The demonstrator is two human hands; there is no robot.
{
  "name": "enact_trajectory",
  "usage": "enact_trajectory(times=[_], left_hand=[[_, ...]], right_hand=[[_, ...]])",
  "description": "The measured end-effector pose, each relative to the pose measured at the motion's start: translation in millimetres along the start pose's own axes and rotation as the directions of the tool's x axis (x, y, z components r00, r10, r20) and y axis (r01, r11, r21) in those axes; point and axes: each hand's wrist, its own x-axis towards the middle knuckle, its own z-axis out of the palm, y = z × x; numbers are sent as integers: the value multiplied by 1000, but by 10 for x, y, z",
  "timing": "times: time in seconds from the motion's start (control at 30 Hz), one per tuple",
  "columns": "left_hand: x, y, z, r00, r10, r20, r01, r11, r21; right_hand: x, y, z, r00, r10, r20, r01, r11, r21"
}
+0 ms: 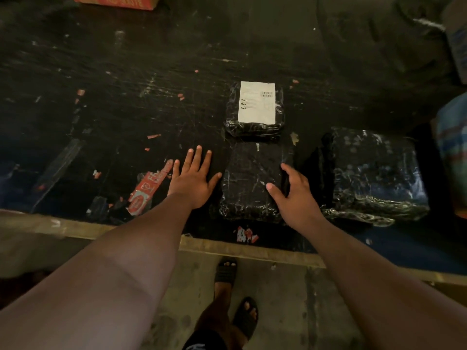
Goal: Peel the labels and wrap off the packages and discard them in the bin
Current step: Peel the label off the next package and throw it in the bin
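Three black plastic-wrapped packages lie on a dark table. The nearest package (249,180) sits at the front centre with no label showing on top. Behind it lies a smaller package (231,114) bearing a white label (257,102) with barcodes. A larger package (374,173) lies to the right. My left hand (193,179) rests flat on the table, fingers spread, just left of the nearest package. My right hand (293,192) curls over that package's right edge, thumb on its top. No bin is in view.
The table (126,97) is black, scratched and dotted with red and white tape scraps. A red-and-white sticker scrap (145,190) lies by my left hand. An orange box (118,1) stands at the far edge. Coloured bags (452,152) stand at the right. My sandalled feet show below.
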Motion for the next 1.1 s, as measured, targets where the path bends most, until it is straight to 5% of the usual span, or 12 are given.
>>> enact_trajectory(times=[0.33, 0.53, 1.1], left_hand=[[79, 122, -364, 997, -11, 76, 11, 1000, 4], [516, 345, -908, 993, -116, -35, 111, 986, -120], [1619, 749, -1057, 992, 129, -16, -128, 947, -295]], right_hand=[[281, -432, -245, 1000, -14, 20, 22, 891, -453], [974, -950, -532, 990, -91, 104, 130, 872, -472], [2359, -1422, -681, 992, -39, 118, 95, 851, -517]])
